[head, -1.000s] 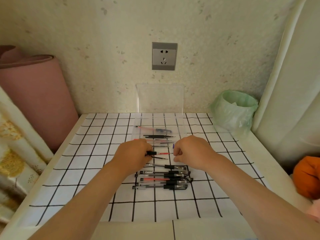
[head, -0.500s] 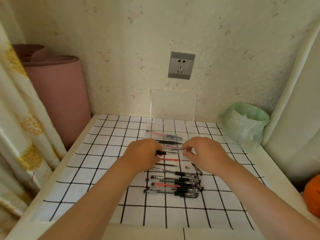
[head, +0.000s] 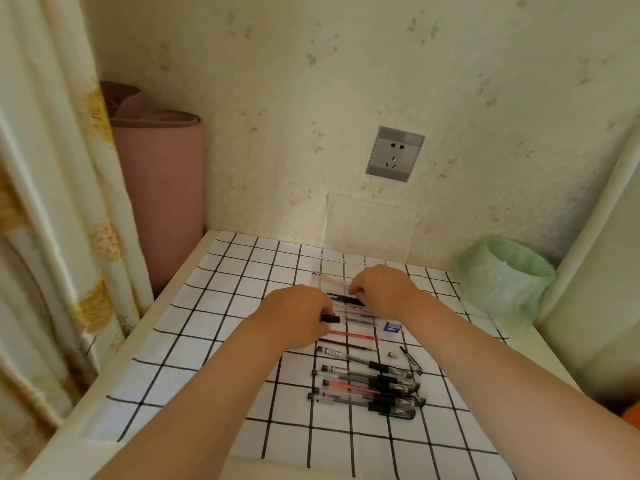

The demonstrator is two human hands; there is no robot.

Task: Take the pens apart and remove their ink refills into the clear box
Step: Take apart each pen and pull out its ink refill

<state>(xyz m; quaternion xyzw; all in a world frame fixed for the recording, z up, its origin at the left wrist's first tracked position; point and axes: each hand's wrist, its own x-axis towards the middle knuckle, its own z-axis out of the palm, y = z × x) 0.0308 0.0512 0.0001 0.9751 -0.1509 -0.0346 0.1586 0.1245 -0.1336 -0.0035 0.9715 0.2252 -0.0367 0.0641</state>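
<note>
A person's left hand point(head: 297, 317) gripped a pen point(head: 330, 319) by its barrel, fingers curled round it and only the black end showing. The right hand point(head: 384, 292) hovered over the clear box point(head: 329, 263) with fingers curled; whether it held anything could not be told. The shallow, transparent box sat on the table point(head: 180, 303) near the wall, thin red and black refills lying inside, its lid point(head: 370, 225) upright behind it. Nearer the person lay a loose red refill point(head: 353, 336), a small metal tip point(head: 392, 355) and a row of clear-bodied pens point(head: 367, 388) with black grips, all on a white, black-gridded cloth point(head: 214, 344). A bin point(head: 505, 275) lined with a crinkled green bag stood at the right.
</note>
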